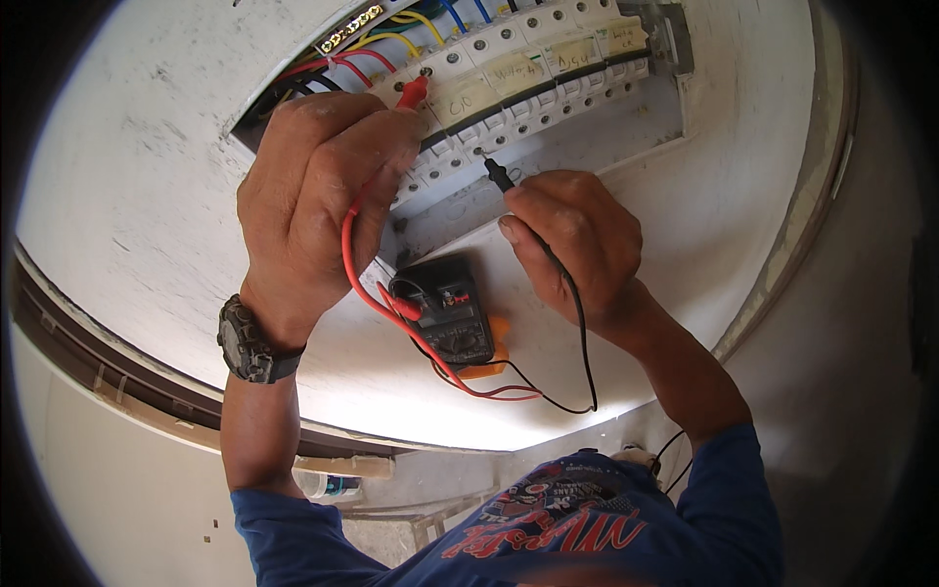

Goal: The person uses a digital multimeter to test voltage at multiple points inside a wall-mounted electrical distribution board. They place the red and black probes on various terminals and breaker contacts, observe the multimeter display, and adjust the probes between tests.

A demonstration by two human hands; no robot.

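Probes are held one in each hand against a row of white circuit breakers [528,83] set in an opening in the white wall [147,196]. The left hand [313,196] is clenched around the red probe [414,93], whose tip is pressed at the upper edge of the breaker row, just below the bundle of red, yellow and blue wires [381,49]. The right hand [572,245] is closed in a pinch on the black probe [499,174], its tip touching the lower edge of the same row. Between the two hands a black multimeter [445,311] with an orange back appears to be propped against the wall below the opening; what supports it cannot be told. The red lead [357,284] and the black lead [582,333] loop down from it.

For this step to be done well, it is judged that both tips should be kept steady and square on the terminals, so that neither slips across to a neighbouring screw. Fingers are best kept behind the probe collars, away from bare metal. The slack leads should be left hanging free, not tugged, since the meter looks lightly seated and could be pulled off. The display is tilted away and cannot be read from this view, so the head would need to be lowered rather than the hands moved
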